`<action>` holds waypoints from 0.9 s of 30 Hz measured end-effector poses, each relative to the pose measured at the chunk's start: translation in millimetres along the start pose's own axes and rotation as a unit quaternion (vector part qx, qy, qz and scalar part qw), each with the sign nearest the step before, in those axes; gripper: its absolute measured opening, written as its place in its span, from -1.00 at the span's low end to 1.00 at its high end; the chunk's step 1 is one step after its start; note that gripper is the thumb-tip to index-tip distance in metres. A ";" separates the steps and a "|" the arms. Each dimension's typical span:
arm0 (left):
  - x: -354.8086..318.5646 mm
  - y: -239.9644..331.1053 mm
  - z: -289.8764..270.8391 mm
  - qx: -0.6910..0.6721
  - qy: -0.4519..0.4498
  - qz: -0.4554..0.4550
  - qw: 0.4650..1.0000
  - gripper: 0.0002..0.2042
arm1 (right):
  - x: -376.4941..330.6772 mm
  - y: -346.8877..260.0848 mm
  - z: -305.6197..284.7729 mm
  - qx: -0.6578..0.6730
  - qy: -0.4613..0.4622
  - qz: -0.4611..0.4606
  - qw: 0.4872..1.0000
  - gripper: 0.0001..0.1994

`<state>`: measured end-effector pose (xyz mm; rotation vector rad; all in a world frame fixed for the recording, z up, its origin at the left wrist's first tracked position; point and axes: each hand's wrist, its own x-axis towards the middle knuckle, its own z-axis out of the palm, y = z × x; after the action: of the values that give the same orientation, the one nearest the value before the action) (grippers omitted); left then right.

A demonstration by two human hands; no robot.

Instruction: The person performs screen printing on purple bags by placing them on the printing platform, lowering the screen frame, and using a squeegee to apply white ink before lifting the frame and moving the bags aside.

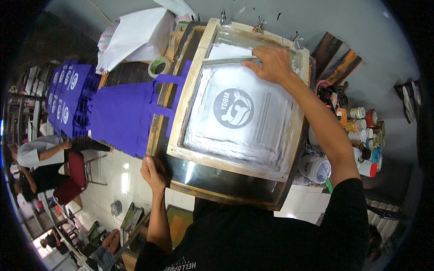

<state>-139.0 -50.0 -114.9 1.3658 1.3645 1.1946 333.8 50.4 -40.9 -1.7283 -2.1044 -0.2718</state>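
A wooden-framed printing screen point(228, 167) lies over a dark glass-topped table point(208, 180), with a round grey emblem point(234, 108) showing in its whitish mesh. Across the far part of the mesh rests a squeegee point(226, 60), its visible end a long thin bar. My right hand point(273, 64) is closed around the squeegee's right part, and the fingers hide some of it. At the near left corner, my left hand point(153, 174) grips the table's wooden edge. Purple fabric straps point(169, 95) run under the screen's left side from a purple bag point(122, 113).
Printed purple bags point(68, 97) are laid out at the far left. A white bag point(140, 38) and a tape roll point(158, 67) sit behind. At right stand a white tub point(313, 169) and several paint cans point(357, 124). A seated person point(40, 151) is at left.
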 end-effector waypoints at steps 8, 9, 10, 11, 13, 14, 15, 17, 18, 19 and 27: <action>0.6 -5.1 1.2 0.025 0.007 0.006 1.000 -0.53 | -1.0 -55.4 12.4 0.123 -0.023 -0.236 0.964 -0.63; 1.3 -3.3 3.5 0.017 0.009 -0.003 1.000 -0.54 | -1.1 -63.8 11.1 0.119 -0.034 -0.250 0.960 -0.64; 0.5 -3.0 3.5 0.017 0.009 -0.009 1.000 -0.54 | -2.6 -74.0 11.3 0.136 -0.030 -0.267 0.953 -0.63; -0.9 -3.0 2.1 0.017 0.009 -0.015 1.000 -0.54 | -4.5 -84.7 11.8 0.153 -0.027 -0.284 0.946 -0.63; 0.3 -5.6 -0.4 0.005 0.002 -0.010 1.000 -0.55 | -5.2 -96.6 11.3 0.172 -0.040 -0.299 0.938 -0.61; -0.5 -6.2 -1.7 0.014 0.004 -0.009 1.000 -0.55 | -3.5 -99.0 10.8 0.171 -0.069 -0.298 0.936 -0.60; 0.3 -5.4 -1.3 0.023 0.004 -0.005 1.000 -0.54 | 0.7 -98.9 9.2 0.168 -0.097 -0.297 0.935 -0.59; 0.9 -4.1 -1.3 0.031 0.005 0.002 1.000 -0.54 | 8.6 -98.8 4.4 0.154 -0.153 -0.288 0.933 -0.56; 0.3 -4.8 -2.1 0.031 0.006 0.005 0.999 -0.54 | 12.7 -99.5 2.8 0.145 -0.182 -0.282 0.931 -0.55; 0.2 -5.1 -3.0 0.031 0.007 0.008 0.999 -0.54 | 16.4 -99.7 1.2 0.135 -0.211 -0.275 0.928 -0.54; 1.5 -6.9 -8.1 0.010 0.007 0.014 1.000 -0.54 | 23.7 -85.6 -17.0 0.114 -0.318 -0.284 0.897 -0.50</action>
<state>-148.3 -48.7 -120.0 1.3971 1.3733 1.2142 250.1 46.4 -6.8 -1.1080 -2.9411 0.4380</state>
